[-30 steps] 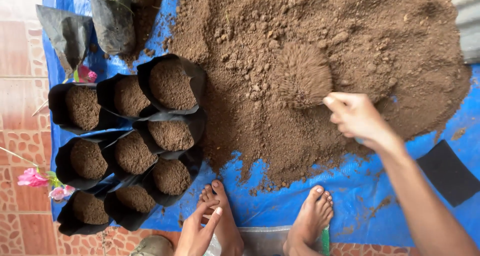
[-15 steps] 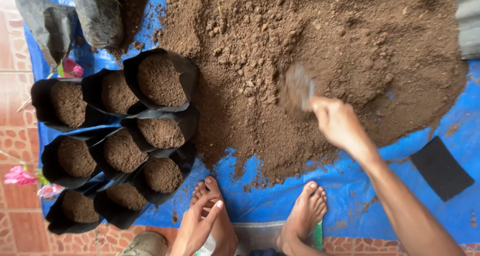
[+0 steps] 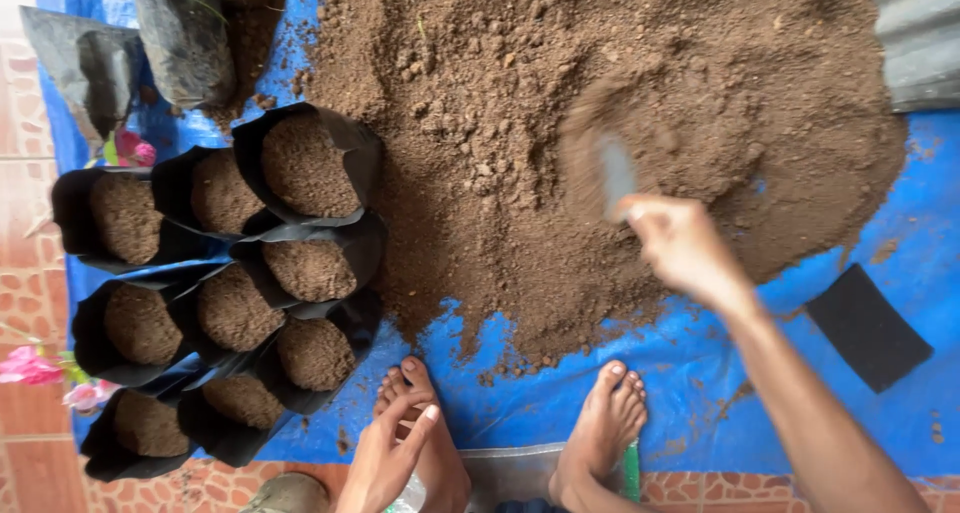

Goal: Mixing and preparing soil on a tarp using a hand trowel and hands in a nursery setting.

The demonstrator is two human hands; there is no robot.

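Two hands in frame. Right hand (image 3: 680,245) right of centre, grip clamped on trowel (image 3: 613,176), blade blurred, dug into soil heap (image 3: 600,93) filling upper centre, spread on blue tarp (image 3: 700,373), probably to keep tiles clean. Left hand (image 3: 385,463) bottom centre, fingers apart, holding nothing, beside my bare foot (image 3: 430,433). Filled black grow bags (image 3: 240,273) clustered at left, packed together so they stay upright. Empty bag (image 3: 866,325) flat, lower right.
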